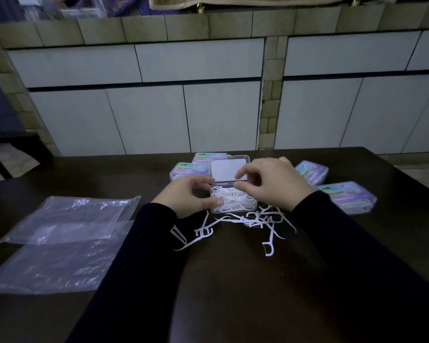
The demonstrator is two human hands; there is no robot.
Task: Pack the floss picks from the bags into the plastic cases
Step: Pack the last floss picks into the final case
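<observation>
A clear plastic case [233, 201] stands open at the middle of the dark table, filled with white floss picks, its lid [227, 170] tilted up behind. My left hand [183, 195] grips the case's left side, thumb on the front corner. My right hand [270, 181] pinches the lid's front edge between thumb and index finger. Several loose floss picks [255, 221] lie scattered on the table in front of the case.
Several shut cases with coloured labels sit around the open one: two at the back left [191, 169], two at the right [347, 198]. Two flat clear plastic bags [67, 219] lie at the left. A tiled wall rises behind the table's far edge [357, 149].
</observation>
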